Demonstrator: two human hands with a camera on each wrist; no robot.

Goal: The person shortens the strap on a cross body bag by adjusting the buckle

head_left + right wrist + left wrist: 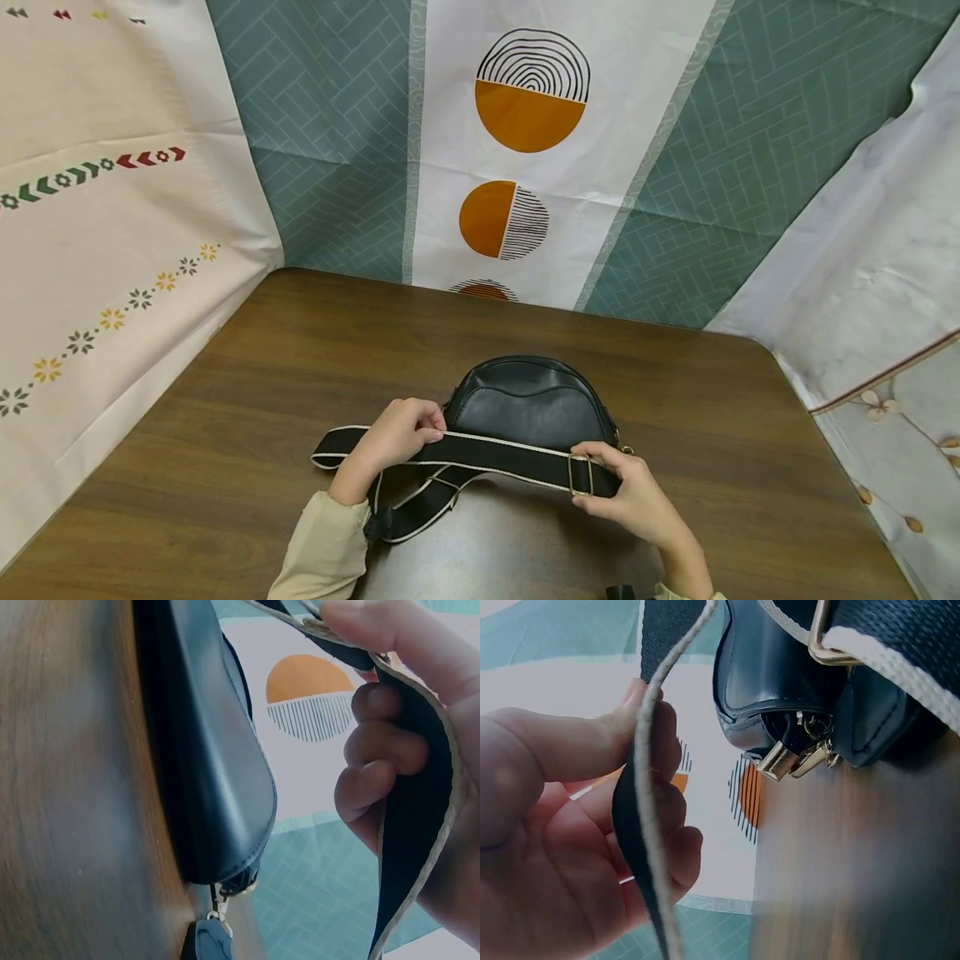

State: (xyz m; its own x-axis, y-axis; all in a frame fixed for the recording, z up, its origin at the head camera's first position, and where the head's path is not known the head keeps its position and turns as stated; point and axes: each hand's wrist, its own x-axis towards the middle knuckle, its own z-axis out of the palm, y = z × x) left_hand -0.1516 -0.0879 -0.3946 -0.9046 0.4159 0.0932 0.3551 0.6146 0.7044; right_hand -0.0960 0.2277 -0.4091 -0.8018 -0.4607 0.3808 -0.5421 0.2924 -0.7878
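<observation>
A black half-round bag [525, 410] lies on the table. Its wide black strap [495, 452], edged in off-white, stretches across in front of it between two hands. The left hand [397, 435] pinches the strap between thumb and fingers near the bag's left end; the left wrist view shows the band edge-on in that grip. At the other side, the right hand [637, 496] holds the strap beside a gold rectangular slider [571, 475]. In the right wrist view, the strap hangs down past its curled fingers. Gold clasp hardware [776, 762] shows at one end of the bag.
The wooden table [247, 467] extends around the bag. A looped length of strap [420, 507] with another metal slider lies below the left hand. Patterned cloths [330, 142] hang behind the table and at both sides. A small dark object [620, 592] shows at the bottom edge.
</observation>
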